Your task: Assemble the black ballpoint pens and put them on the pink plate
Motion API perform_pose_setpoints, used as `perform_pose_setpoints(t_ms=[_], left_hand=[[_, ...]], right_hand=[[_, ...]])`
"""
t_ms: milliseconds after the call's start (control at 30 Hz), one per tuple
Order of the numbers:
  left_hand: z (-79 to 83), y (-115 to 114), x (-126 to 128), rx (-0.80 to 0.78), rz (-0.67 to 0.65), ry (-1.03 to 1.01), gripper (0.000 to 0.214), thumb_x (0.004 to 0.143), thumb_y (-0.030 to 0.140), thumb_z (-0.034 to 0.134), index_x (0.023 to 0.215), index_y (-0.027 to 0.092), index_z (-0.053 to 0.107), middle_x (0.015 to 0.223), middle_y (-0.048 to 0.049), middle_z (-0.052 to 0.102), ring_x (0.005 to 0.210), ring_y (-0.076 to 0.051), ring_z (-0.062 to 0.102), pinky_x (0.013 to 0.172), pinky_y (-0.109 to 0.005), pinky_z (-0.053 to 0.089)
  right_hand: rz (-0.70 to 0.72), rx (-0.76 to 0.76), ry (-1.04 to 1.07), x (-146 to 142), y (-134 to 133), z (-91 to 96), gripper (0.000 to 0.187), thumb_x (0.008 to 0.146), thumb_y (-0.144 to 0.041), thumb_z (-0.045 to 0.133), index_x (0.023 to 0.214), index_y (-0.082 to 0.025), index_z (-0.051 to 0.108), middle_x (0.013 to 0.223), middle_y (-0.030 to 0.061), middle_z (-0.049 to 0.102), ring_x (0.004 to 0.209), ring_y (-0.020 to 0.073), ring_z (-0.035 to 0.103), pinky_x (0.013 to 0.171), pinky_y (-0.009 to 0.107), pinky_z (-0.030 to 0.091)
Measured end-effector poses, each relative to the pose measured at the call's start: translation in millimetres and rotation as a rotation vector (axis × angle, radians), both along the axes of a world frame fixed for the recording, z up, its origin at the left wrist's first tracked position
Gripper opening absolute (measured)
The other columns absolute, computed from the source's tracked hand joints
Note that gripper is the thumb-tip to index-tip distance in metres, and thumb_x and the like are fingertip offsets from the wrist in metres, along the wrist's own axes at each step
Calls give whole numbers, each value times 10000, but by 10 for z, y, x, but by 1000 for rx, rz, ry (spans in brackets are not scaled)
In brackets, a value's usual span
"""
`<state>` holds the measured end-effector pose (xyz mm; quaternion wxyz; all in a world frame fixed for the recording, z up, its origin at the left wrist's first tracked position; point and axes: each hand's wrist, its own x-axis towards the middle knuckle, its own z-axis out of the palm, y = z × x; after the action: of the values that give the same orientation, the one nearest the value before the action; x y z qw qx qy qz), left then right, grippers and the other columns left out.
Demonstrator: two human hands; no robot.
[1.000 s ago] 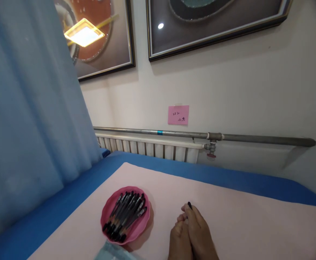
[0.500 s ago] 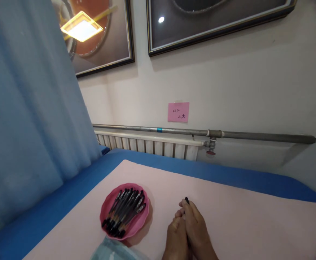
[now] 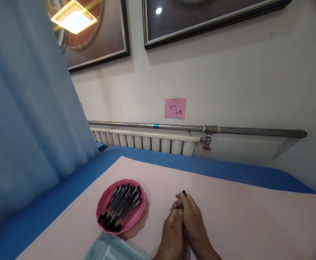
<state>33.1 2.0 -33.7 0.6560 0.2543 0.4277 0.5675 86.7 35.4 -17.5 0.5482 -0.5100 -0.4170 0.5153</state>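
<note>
My left hand (image 3: 171, 229) and my right hand (image 3: 194, 218) are pressed together over the pink sheet, both closed around one pen (image 3: 184, 193). Its black end pokes out above the fingers, and a short dark length shows between the hands; the rest is hidden by the palms. Left of my hands sits a pink scalloped dish (image 3: 141, 213) holding several similar pens (image 3: 121, 206) with clear barrels and black ends, lying side by side at a slant.
A pale blue-green plastic packet (image 3: 114, 249) lies in front of the dish. The pink sheet (image 3: 241, 216) covers a blue surface (image 3: 214, 166). A blue curtain (image 3: 25, 108) hangs at left. Behind are a radiator (image 3: 144, 139), a pipe (image 3: 255, 132) and a pink note (image 3: 175, 108).
The view has shifted slightly, so the dish and wall sit a little further left and higher. My hands stay together around the pen, and slightly more of it shows between them.
</note>
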Motion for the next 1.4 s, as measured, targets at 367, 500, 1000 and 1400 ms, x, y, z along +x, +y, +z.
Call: perform_pose_setpoints(t_ms=[367, 500, 1000, 1400], left_hand=[[-5, -63, -48, 0, -137, 177, 445, 663, 609, 525, 803, 188, 494, 435, 109, 301, 330, -26, 199, 350, -166, 107], [30, -90, -81, -32, -196, 231, 405, 701, 605, 477, 764, 206, 452, 445, 108, 288, 325, -28, 187, 334, -162, 83], [109, -156, -98, -53, -273, 283, 307, 756, 520, 435, 746, 213, 437, 463, 105, 286, 338, -30, 150, 325, -151, 83], [113, -153, -148, -52, -262, 244, 364, 785, 449, 397, 1016, 203, 535, 519, 90, 326, 350, -25, 150, 331, -153, 64]], right_hand=[[-15, -11, 275, 9, 32, -8, 268, 753, -454, 502, 779, -188, 521, 560, -27, 560, 520, 140, 570, 482, 233, 422], [-15, 0, 312, 19, 23, 41, 283, 757, -469, 500, 775, -187, 513, 561, -27, 560, 498, 129, 555, 472, 227, 411], [-53, -41, 381, 138, 65, 102, 345, 754, -524, 479, 811, -186, 527, 576, -19, 584, 462, 105, 530, 373, 178, 321], [-107, 52, 428, 201, 166, 38, 303, 764, -470, 493, 763, -170, 530, 572, -14, 577, 512, 123, 558, 481, 223, 391]])
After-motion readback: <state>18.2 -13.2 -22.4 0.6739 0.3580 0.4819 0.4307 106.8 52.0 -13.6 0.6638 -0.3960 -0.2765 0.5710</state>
